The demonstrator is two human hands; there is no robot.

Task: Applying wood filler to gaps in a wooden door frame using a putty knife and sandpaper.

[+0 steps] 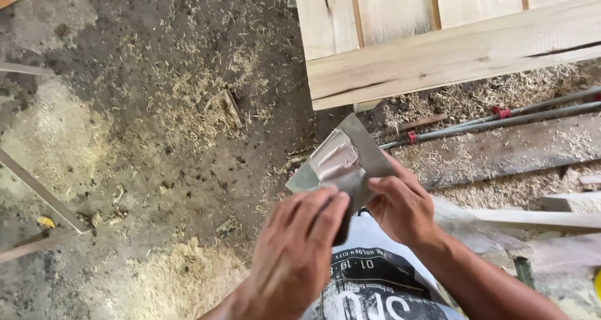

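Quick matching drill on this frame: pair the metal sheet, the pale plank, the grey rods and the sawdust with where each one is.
Things:
1. grey metal sheet
2. pale wooden plank
3. grey rods
4. sawdust

Places:
A. scattered over the floor
B. lying at right, below the plank
C. across the top, right of centre
D. held between the left hand and the right hand

Pairs: 1-D, 2-C, 3-B, 4-A

Dirt floor [125,107] strewn with sawdust; pale wooden planks [451,51] at upper right, metal rods [501,119] lying below them in daylight.
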